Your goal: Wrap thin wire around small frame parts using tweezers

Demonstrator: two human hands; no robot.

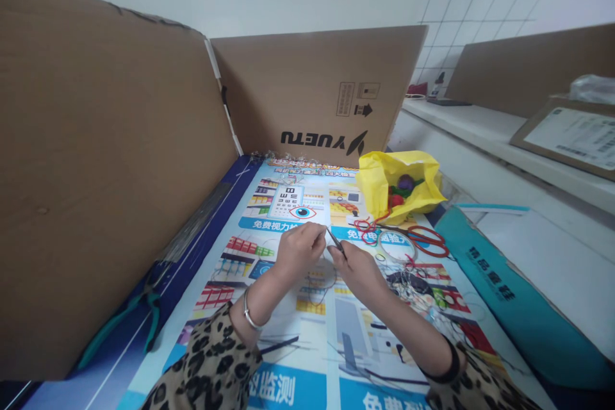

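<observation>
My left hand (pixel 302 248) is closed in a pinch on a fine wire that I can barely make out, held over a printed poster (pixel 307 359) on the table. My right hand (pixel 358 264) is closed round a small dark tool (pixel 336 243), thin like tweezers or a needle, whose tip points up and left towards the left fingers. The two hands nearly touch. Both arms wear leopard-print sleeves, and a silver bangle sits on the left wrist.
Cardboard walls (pixel 96 160) stand at the left and back. A yellow bag (pixel 398 187) with small coloured pieces lies behind, red-handled scissors (pixel 425 238) and a tape ring (pixel 396 245) beside it. Teal pliers (pixel 144 314) lie at the left, tangled wire (pixel 418 288) at the right.
</observation>
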